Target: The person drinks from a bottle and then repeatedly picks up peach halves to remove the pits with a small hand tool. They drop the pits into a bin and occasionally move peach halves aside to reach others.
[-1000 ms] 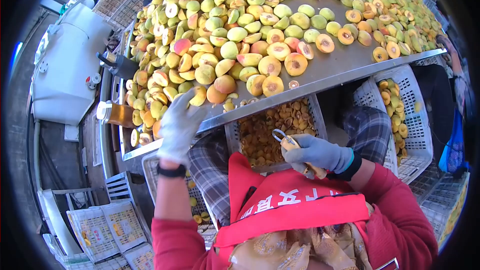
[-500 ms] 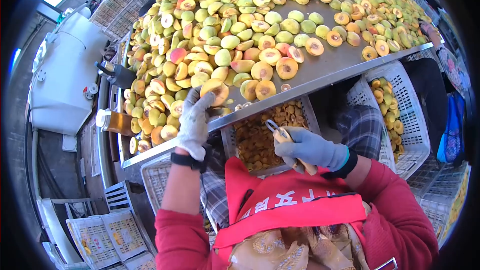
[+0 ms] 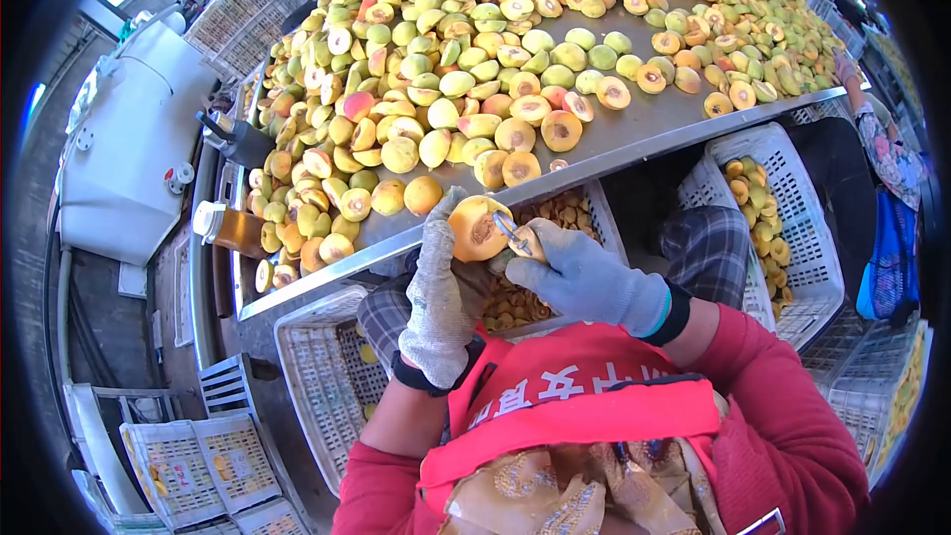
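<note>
My left hand (image 3: 438,287), in a pale work glove, grips a halved peach (image 3: 470,228) with its cut face turned to the right. In my gloved right hand (image 3: 592,277) is a pitting tool (image 3: 528,241) with a wooden handle and a metal loop. The loop touches the cut face near the centre of the half. Both hands are in front of the metal table's near edge. Below them, partly hidden by the gloves, a crate (image 3: 606,223) holds small brownish pieces. Many peach halves (image 3: 456,84) lie heaped on the table (image 3: 644,124).
A white crate (image 3: 327,337) stands at my left knee, and another crate (image 3: 807,208) with peach halves is at my right. A jar of amber liquid (image 3: 238,228) and a dark bottle (image 3: 243,144) stand at the table's left edge. Another person's arm (image 3: 852,79) reaches in at far right.
My left hand has brought the peach half from the table toward me. My right hand has moved slightly left and up, bringing the pitting tool's loop against the half.
</note>
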`<state>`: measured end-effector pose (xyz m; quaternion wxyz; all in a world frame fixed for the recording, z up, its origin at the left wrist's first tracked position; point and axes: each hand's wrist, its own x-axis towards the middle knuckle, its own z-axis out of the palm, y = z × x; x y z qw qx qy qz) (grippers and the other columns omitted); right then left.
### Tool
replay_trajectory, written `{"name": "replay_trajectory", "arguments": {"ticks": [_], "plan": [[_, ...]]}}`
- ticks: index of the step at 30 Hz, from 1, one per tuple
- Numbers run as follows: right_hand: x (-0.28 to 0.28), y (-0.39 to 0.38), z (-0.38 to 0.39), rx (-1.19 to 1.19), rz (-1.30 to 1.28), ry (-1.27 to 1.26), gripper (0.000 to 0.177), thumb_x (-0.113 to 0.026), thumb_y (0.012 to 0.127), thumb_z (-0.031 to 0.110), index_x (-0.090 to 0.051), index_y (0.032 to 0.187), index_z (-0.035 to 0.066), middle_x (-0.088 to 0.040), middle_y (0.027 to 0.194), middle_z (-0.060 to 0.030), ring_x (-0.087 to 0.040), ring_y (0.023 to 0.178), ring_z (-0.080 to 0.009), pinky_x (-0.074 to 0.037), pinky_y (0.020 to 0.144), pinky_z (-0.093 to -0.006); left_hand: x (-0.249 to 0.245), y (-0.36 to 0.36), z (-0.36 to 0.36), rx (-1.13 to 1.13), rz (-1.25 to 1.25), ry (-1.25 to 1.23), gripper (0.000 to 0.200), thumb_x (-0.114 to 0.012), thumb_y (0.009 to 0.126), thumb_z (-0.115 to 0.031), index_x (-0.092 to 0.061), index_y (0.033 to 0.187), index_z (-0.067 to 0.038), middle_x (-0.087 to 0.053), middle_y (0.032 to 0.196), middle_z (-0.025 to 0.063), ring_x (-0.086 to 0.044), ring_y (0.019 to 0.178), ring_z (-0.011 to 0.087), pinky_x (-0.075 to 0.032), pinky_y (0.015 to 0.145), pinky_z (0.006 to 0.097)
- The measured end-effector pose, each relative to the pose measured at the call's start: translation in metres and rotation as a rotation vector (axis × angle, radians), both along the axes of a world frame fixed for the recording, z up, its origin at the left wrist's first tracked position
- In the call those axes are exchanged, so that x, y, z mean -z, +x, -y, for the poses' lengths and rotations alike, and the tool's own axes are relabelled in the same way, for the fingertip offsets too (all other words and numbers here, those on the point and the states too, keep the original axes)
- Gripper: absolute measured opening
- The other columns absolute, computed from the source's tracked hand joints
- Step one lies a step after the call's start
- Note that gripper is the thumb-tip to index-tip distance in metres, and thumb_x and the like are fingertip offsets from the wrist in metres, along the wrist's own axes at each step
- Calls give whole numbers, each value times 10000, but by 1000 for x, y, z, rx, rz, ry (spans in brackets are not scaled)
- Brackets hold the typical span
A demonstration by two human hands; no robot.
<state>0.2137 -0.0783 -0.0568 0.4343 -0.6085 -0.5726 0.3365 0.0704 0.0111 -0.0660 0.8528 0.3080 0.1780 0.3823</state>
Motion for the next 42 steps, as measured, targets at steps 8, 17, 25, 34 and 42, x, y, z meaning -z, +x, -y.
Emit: {"name": "replay_trajectory", "arguments": {"ticks": [8,17,25,34,42], "plan": [[6,-11,1,-9,-39,105,339,-595,857,252,-487,1008,-31,-601,848,-269,-587,831,-436,-465,696,-462,2,2,12,-164,-81,224,582,-561,859,-353,-370,1314,-45,-492,1201,151,-505,1113,280,-399,983,416],[16,-20,-3,-26,-36,90,289,-576,852,224,-476,985,-12,-602,819,-264,-599,767,-428,-475,626,-485,4,7,17,-299,-169,399,429,-534,901,-312,-477,1213,-22,-535,1163,114,-517,1071,202,-411,941,344],[-27,-16,2,-195,-181,-302,248,-523,860,202,-472,997,2,-600,775,-252,-609,639,-391,-493,566,-448,-6,2,2,-109,-318,476,321,-478,950,-263,-557,1114,1,-634,933,85,-590,838,142,-477,756,278],[-23,-8,7,-308,-382,-415,193,-540,835,204,-490,904,31,-556,649,-71,-546,466,-148,-457,432,-291,-14,-1,-13,186,-405,549,279,-502,943,-207,-591,1084,16,-641,939,76,-609,839,129,-497,731,251],[-15,1,6,-399,-827,-605,168,-561,817,189,-495,727,63,-503,555,-32,-482,382,-125,-395,332,-260,-6,8,-1,37,-372,457,316,-527,932,-245,-590,1079,27,-629,977,99,-626,862,176,-512,768,293]]}}
